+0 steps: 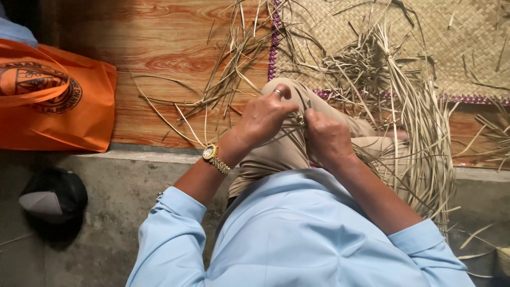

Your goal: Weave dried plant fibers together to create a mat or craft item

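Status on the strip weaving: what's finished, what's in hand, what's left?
Done: a flat woven tan mat with a purple edge lies on the wood-patterned floor. In hand: the left hand and right hand pinch thin dried straw strips together over the knee. Left: a big loose bundle of dried strips on the right and scattered loose strands remain unwoven.

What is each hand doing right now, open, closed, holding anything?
Left hand: closed, fingers pinching dried straw strips over the knee.
Right hand: closed, gripping the same strips right next to the left hand.
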